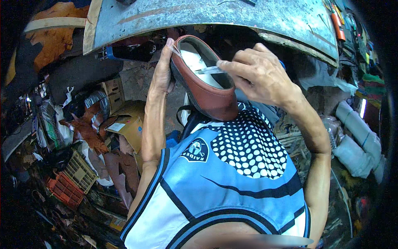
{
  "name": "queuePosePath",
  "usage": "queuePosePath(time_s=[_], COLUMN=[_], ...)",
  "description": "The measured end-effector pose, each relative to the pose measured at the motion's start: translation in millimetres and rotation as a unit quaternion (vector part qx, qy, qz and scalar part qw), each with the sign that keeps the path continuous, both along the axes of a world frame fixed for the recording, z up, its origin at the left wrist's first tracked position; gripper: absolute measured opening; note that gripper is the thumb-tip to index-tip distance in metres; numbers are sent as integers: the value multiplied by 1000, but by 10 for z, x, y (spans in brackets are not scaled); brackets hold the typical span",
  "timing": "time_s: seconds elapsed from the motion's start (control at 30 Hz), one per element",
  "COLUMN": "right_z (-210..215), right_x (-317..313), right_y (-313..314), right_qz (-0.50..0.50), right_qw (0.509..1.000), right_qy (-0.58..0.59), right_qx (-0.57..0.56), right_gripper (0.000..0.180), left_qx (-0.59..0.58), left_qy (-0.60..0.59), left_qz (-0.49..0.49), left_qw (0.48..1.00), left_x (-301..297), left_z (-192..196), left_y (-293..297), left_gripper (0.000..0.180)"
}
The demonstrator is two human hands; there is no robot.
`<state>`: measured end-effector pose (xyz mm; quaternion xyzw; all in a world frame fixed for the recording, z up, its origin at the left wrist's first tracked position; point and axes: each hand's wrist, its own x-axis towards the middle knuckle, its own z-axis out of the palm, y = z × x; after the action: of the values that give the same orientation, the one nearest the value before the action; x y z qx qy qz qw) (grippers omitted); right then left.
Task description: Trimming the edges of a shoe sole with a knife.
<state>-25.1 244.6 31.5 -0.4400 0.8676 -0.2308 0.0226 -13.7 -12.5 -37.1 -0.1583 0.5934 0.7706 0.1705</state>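
A reddish-brown leather shoe (203,92) with a dark sole edge is tilted in front of my body, its opening facing up. My left hand (162,70) is closed against the shoe's left side, its thumb at the upper rim; the other fingers are mostly hidden. Inside the shoe a white lining (191,57) shows. My right hand (262,74), at the right of the opening, pinches a thin, pale, flat strip (209,70) that reaches into the shoe. Its exact kind I cannot make out.
A worn metal-topped workbench (215,15) spans the far side. Cardboard (129,128), leather scraps (92,126), a yellow crate (78,171) and a red crate (65,190) lie at left. Plastic-wrapped rolls (357,141) stand at right, below hanging hand tools (338,25).
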Motion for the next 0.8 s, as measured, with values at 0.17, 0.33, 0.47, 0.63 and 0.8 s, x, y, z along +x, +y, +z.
queuePosePath(time_s=[0.17, 0.33, 0.47, 0.63, 0.8], right_z=[151, 230, 219, 250, 258], right_x=[89, 120, 120, 123, 123], right_y=[-97, -252, -278, -276, -295], right_qz=[-67, -70, -71, -75, -81], right_qw=[985, 975, 974, 977, 975], right_qy=[105, 113, 111, 90, 87], right_qx=[122, 180, 186, 175, 188], right_gripper=[32, 29, 27, 28, 29], left_qx=[-9, -22, -32, -13, -18], left_qy=[0, 17, 17, 27, 29], left_qz=[-8, -6, -7, -11, 0], left_qw=[1000, 1000, 999, 999, 999], left_x=[-3, 1, 22, 39, 43], left_z=[3, 127, 128, 109, 130], left_y=[3, 48, 26, 15, 38], left_gripper=[79, 77, 76, 75, 74])
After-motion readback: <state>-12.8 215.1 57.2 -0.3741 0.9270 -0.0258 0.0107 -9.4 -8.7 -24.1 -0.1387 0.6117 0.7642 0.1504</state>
